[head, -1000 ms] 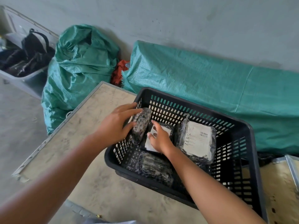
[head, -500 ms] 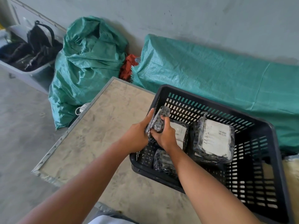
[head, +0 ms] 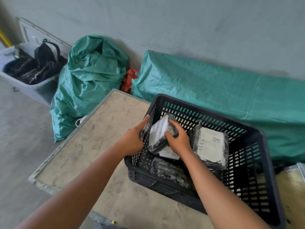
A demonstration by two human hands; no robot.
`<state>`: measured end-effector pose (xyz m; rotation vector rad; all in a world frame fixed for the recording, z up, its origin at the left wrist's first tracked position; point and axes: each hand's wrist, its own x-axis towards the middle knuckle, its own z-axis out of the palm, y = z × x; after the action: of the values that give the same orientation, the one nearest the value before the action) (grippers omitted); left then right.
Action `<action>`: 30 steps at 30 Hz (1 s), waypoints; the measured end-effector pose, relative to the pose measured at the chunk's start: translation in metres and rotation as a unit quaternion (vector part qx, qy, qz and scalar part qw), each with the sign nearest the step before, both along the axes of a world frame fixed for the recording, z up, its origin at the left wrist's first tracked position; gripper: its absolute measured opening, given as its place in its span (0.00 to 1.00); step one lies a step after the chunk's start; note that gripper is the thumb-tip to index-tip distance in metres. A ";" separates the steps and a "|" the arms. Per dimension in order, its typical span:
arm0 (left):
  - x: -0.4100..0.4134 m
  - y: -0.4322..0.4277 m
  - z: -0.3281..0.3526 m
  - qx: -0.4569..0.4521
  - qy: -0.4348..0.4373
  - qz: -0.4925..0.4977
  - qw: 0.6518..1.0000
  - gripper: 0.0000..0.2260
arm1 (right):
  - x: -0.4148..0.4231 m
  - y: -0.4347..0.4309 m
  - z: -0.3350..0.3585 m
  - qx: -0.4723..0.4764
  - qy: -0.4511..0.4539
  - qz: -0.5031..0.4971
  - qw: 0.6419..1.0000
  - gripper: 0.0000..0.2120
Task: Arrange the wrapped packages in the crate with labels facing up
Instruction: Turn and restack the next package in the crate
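Nearest you, at 6 o'clock inside the black crate [head: 257, 134], a dark wrapped package [head: 168, 171] lay flat by the near wall, no label showing, long axis running roughly 10 to 4 o'clock. Above it your right hand [head: 179, 142] gripped the held package [head: 159, 135] from its right edge, fingers curled over the top. Your left hand [head: 132, 141] clasped the same package from the left, at the crate's left wall; how the fingers sat behind the slotted wall, can't tell. That package was tilted up, white label facing you and slightly left, long axis running 7 to 1 o'clock, top end toward the far wall. It overlapped another labelled package [head: 169, 153], mostly hidden. At 3 o'clock from your hands, a third labelled package [head: 212, 146] lay label up, leaning slightly, long axis near 12 to 6. The crate sat on a dusty table [head: 99, 142]. Farther, at 11 o'clock, a green sack [head: 89, 83]; at 1 o'clock, a green tarp [head: 214, 86] by the wall.
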<state>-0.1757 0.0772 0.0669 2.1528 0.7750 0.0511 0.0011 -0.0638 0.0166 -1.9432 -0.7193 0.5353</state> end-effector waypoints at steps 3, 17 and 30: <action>-0.001 -0.002 -0.001 -0.009 -0.024 0.023 0.999 0.40 | 0.014 -0.027 0.017 -0.014 -0.001 0.037 0.999 0.25; 0.021 -0.030 0.062 -0.032 -0.202 -0.033 0.978 0.22 | 0.035 -0.092 0.134 0.088 0.041 0.038 0.995 0.21; 0.043 -0.020 0.033 -0.190 -0.174 -0.090 0.962 0.33 | 0.055 -0.065 0.112 0.053 0.073 -0.018 0.996 0.30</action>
<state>-0.1328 0.0570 0.0995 1.7721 0.3490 0.1682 0.0561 -0.1293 0.1284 -1.7938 -0.6068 0.5994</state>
